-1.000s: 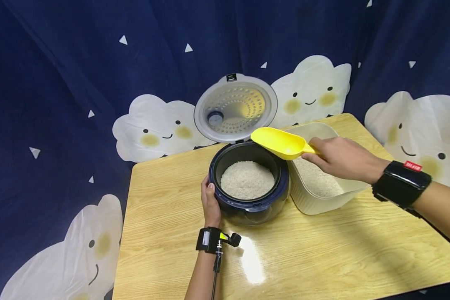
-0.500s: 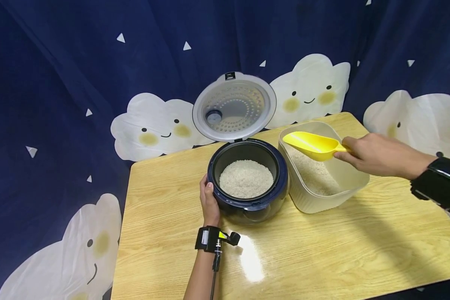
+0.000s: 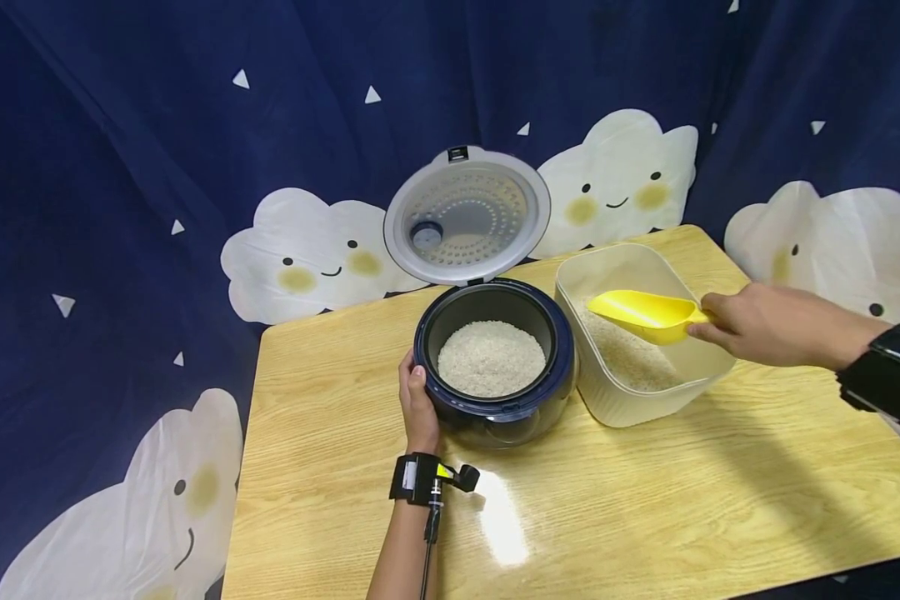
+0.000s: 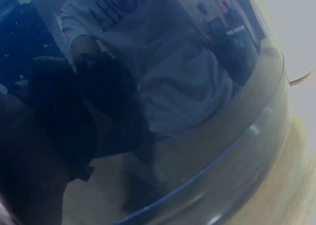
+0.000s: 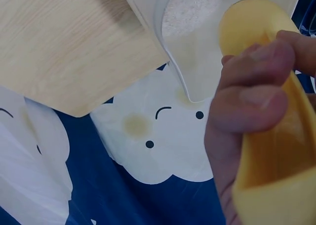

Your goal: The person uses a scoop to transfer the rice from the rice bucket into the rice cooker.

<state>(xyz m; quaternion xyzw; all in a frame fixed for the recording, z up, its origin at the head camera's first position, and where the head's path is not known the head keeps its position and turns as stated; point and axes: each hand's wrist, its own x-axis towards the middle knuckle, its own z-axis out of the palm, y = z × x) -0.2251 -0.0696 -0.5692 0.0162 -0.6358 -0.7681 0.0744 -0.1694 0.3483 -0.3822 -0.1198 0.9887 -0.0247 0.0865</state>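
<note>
Gripping one yellow scoop (image 3: 642, 314), right hand (image 3: 765, 323), over one tub (image 3: 607, 400)

Yellow scoop (image 3: 641, 314) tilted over rice tub (image 3: 712, 364)

A: The yellow scoop (image 3: 641, 315) looks like smooth, slightly glossy plastic; the bin (image 3: 708, 367) is matt, translucent plastic.

B: The rice cooker (image 3: 495, 412) shines mirror-glossy, its lid (image 3: 467, 215) lined with dimpled metal, on a glossy wood-grain table (image 3: 645, 500) before cloth.
</note>
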